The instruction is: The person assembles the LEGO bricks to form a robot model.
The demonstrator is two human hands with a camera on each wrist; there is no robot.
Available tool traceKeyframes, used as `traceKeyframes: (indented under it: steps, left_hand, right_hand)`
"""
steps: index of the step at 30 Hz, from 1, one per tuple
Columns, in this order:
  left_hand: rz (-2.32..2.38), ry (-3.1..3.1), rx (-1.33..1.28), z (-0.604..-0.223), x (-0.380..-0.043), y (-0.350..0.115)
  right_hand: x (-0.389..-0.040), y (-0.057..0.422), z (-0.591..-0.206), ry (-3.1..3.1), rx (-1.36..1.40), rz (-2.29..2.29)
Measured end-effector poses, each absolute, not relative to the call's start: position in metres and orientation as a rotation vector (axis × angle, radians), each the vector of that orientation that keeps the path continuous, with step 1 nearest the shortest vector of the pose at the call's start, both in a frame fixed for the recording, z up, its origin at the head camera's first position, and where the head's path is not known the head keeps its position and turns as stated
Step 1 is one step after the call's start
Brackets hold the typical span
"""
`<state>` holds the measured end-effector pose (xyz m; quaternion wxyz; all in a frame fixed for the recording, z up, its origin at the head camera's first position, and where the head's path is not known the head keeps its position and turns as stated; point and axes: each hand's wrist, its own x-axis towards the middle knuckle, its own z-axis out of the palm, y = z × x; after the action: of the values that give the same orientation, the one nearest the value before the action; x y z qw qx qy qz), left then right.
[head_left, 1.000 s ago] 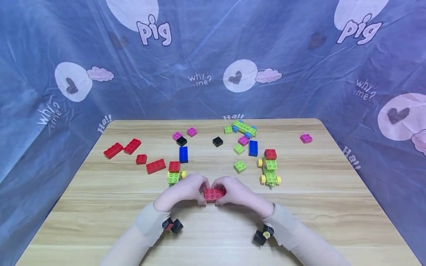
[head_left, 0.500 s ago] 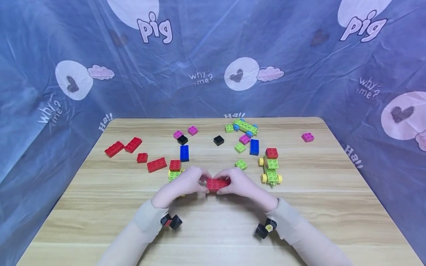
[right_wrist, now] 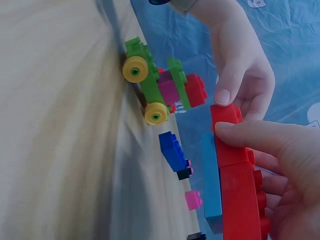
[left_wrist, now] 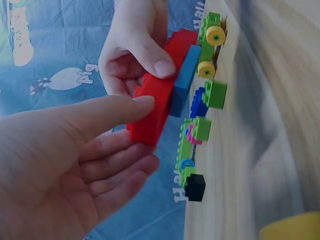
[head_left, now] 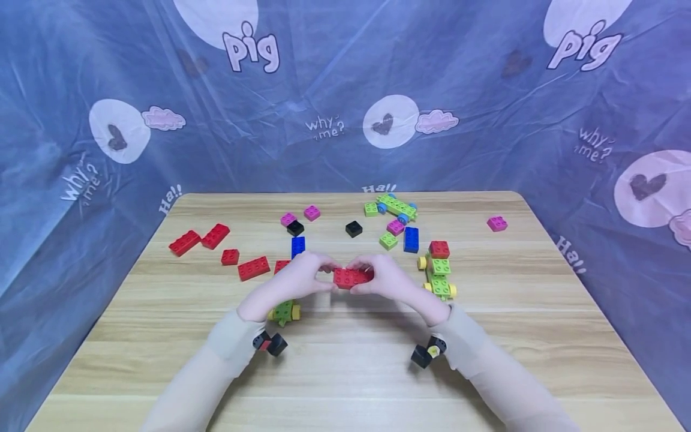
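Table (head_left: 345,366) beneath, red bricks (head_left: 345,278) between both hands (head_left: 303,276) (head_left: 385,279).

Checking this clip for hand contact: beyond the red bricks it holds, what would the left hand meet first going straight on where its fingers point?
Past the red bricks, the left hand would probably meet the right hand, which grips their other end; exact alignment in depth is hard to judge.

Passage, near side: bench (head_left: 345,372) lay open below both hands. Gap between left hand (head_left: 303,277) and right hand (head_left: 384,278): blocked by held red bricks (head_left: 348,278). Lane ahead: open between left blue brick (head_left: 298,246) and black brick (head_left: 353,228). Obstacles: left car (head_left: 283,311), partly hidden behind the left hand; right car (head_left: 439,267), near the right wrist.
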<state>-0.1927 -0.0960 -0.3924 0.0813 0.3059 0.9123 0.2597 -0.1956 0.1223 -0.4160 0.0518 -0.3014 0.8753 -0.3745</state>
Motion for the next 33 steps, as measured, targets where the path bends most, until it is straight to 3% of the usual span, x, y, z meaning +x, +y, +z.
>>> traceKeyframes:
  steps: [16,33]
  left_hand:
    - [1.021,2.814,1.114,-0.387,-0.203,-0.117]
    - [1.209,2.714,0.842,-0.390,-0.213,-0.159]
  right_hand:
    - [-0.208,0.110,-0.396,2.743,-0.955,-1.194]
    - [-0.214,0.104,-0.394,2.732,-0.906,-1.237]
